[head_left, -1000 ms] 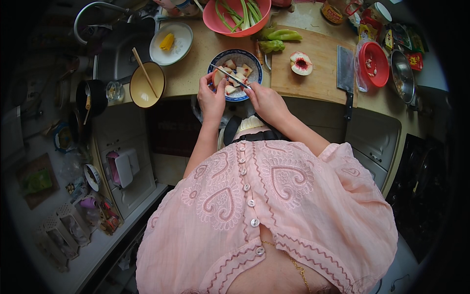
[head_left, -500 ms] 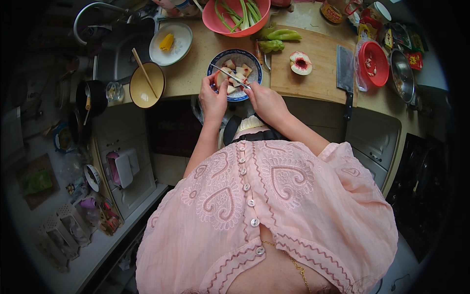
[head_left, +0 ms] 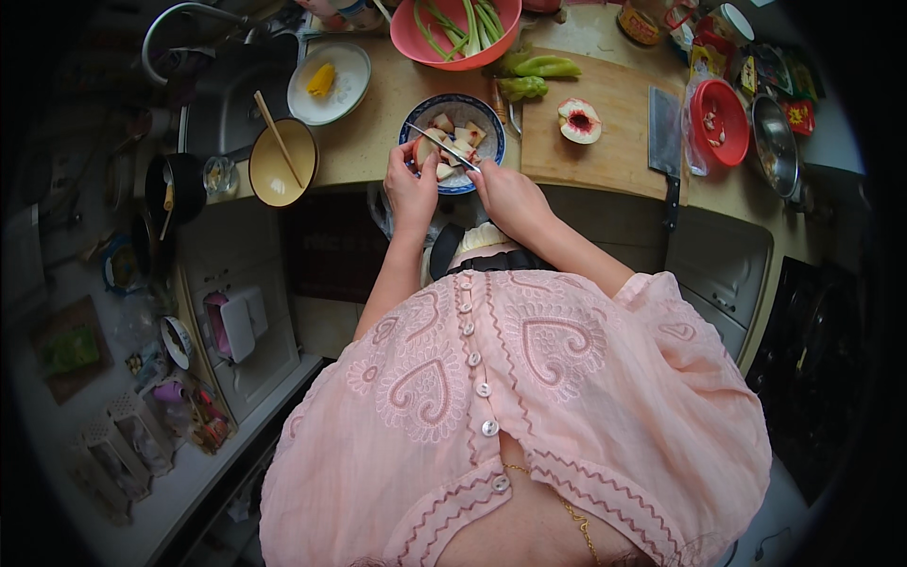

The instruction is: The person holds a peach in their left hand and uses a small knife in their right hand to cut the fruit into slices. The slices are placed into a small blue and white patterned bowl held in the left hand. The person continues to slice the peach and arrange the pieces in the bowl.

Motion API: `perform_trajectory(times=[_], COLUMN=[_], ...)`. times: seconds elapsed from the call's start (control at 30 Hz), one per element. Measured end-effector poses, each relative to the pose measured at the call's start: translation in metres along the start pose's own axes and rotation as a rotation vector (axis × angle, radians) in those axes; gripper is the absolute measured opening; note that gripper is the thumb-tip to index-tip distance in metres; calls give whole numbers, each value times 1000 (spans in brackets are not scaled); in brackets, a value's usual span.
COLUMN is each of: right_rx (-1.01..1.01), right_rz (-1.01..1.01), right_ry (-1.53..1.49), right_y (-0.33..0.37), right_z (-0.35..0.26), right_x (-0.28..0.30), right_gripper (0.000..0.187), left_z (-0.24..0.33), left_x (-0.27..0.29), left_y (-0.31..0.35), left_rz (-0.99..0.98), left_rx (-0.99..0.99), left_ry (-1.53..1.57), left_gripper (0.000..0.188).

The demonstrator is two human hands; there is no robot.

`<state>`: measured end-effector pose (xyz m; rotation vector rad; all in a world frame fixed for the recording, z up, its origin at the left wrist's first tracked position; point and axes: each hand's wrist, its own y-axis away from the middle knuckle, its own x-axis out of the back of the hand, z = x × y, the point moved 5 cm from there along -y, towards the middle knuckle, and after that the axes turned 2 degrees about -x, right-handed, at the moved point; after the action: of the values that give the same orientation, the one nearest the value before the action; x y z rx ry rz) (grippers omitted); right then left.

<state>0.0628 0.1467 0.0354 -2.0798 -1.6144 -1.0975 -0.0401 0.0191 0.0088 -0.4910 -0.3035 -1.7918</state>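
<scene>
Over a blue-and-white bowl (head_left: 502,138), my left hand (head_left: 412,192) is closed around a peach piece (head_left: 423,151). My right hand (head_left: 513,200) grips a small knife (head_left: 428,136), whose blade slants up to the left across the bowl and lies against that piece; the exact contact is too small to tell. Cut peach chunks (head_left: 474,135) lie in the bowl. To the right, a peach half (head_left: 578,121) with a red hollow rests on the wooden cutting board (head_left: 605,172).
A cleaver (head_left: 665,132) lies at the board's right edge, its handle overhanging the counter. Green peppers (head_left: 548,66) sit at the board's far left. Around stand a pink basin (head_left: 406,38) of green stalks, a red basket (head_left: 723,151), a yellow bowl (head_left: 269,175) with chopsticks and a white plate (head_left: 354,85).
My right hand and the knife have shifted slightly left. My left hand keeps its hold on the peach piece, almost unmoved.
</scene>
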Motion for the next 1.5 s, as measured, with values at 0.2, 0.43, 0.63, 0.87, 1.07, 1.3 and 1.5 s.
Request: perform_trajectory(times=[0.2, 0.43, 0.63, 0.87, 1.07, 1.3, 1.5], right_rx=[17, 11, 2, -3, -6, -21, -20], right_rz=[29, 30, 24, 19, 1, 12, 14], right_ry=[-9, -7, 8, 33, 29, 15, 41], right_y=[-4, -3, -1, -3, -3, -5, -8], right_z=[1, 1, 3, 3, 4, 4, 8], right_x=[-1, -2, -4, -6, -8, -7, -11], right_gripper=[35, 35, 35, 35, 35, 35, 36], left_z=[-7, -1, -5, -8, -24, -22, -2], left_x=[-6, -11, -7, -7, -12, -14, -13], left_y=[2, 4, 2, 3, 1, 2, 8], left_rz=[-4, -21, -19, -13, -4, -10, -13], left_rx=[3, -8, 0, 47, 44, 53, 31], left_ry=[39, 70, 1, 47, 62, 95, 80], left_gripper=[29, 28, 29, 28, 28, 27, 27])
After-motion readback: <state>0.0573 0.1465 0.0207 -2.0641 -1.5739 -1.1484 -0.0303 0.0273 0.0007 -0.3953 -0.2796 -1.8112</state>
